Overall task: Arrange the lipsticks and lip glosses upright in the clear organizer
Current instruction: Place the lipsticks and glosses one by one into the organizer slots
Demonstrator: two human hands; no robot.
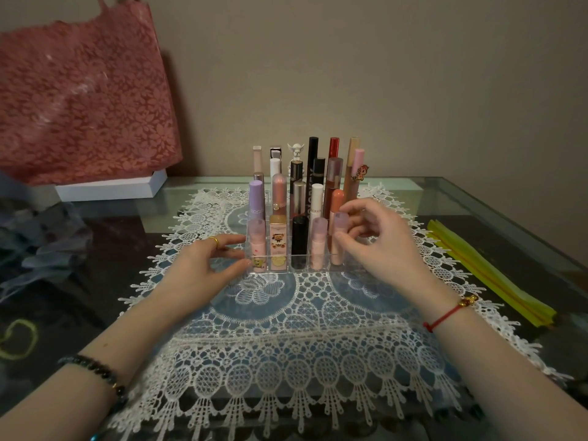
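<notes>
A glass-topped table carries a white lace mat, with a pink floral-patterned bag at the back left. On the mat stands the clear acrylic organizer, its rows filled with upright lipsticks and lip glosses. The left hand rests straight fingers against its left wall. The right hand pinches a frosted pink-capped tube standing in the front right compartment.
</notes>
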